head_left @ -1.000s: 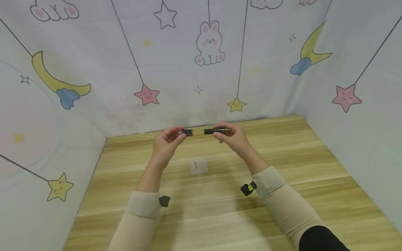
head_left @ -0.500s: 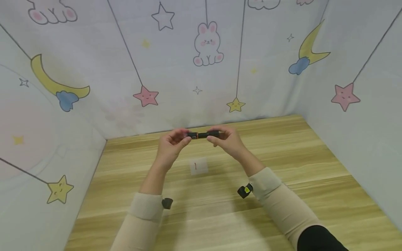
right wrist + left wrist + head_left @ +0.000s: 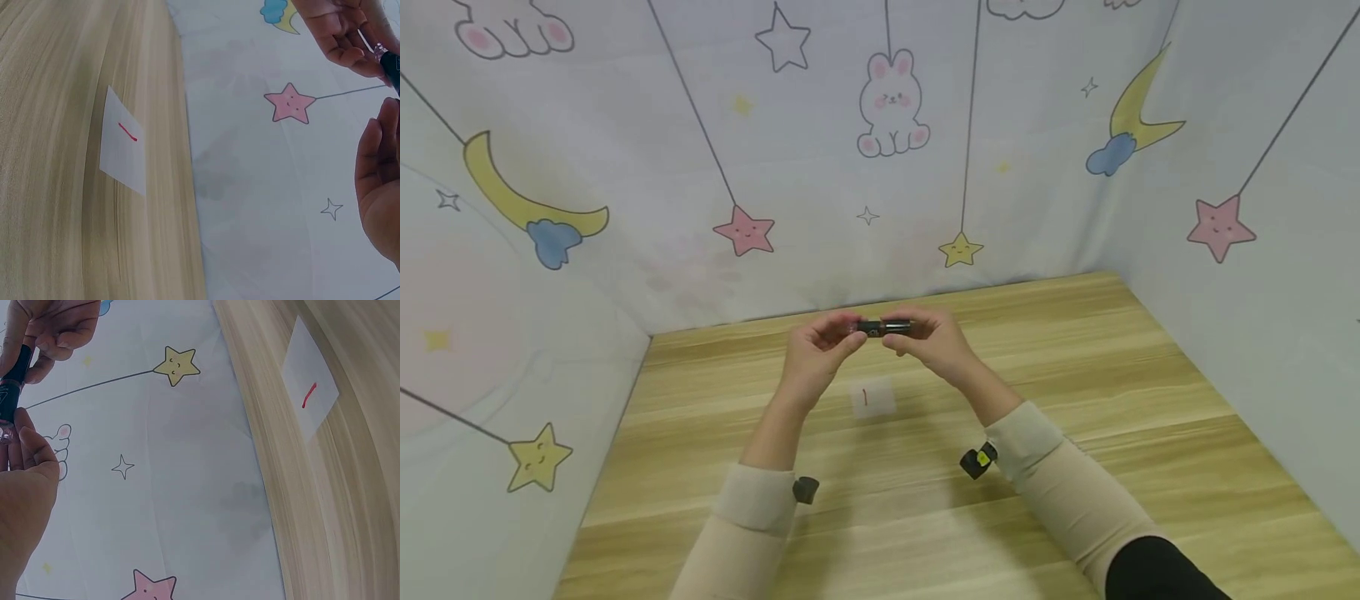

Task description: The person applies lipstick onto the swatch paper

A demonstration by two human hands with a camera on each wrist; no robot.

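My left hand (image 3: 814, 354) pinches the printed dark section (image 3: 872, 330) of a small lipstick-like tube. From the other side, my right hand (image 3: 942, 343) grips the glossy black section (image 3: 898, 326) between thumb and fingers. Both sections meet end to end, level in the air above the far part of the table. In the left wrist view the dark tube (image 3: 11, 390) shows pale print and a clear, pinkish end by the left fingers. Only a piece of the tube (image 3: 390, 65) shows at the right wrist view's edge; fingers hide parts of it.
A white paper square (image 3: 873, 397) with a red stroke lies on the wood-grain table (image 3: 895, 517), just nearer than the hands. Behind the table hangs a pale cloth (image 3: 820, 183) printed with stars, moons and a rabbit; similar walls flank both sides.
A second ago the two sections were apart with a gap between them. The hands have moved toward each other, bringing them together; the thin black part and reddish rim now show less.
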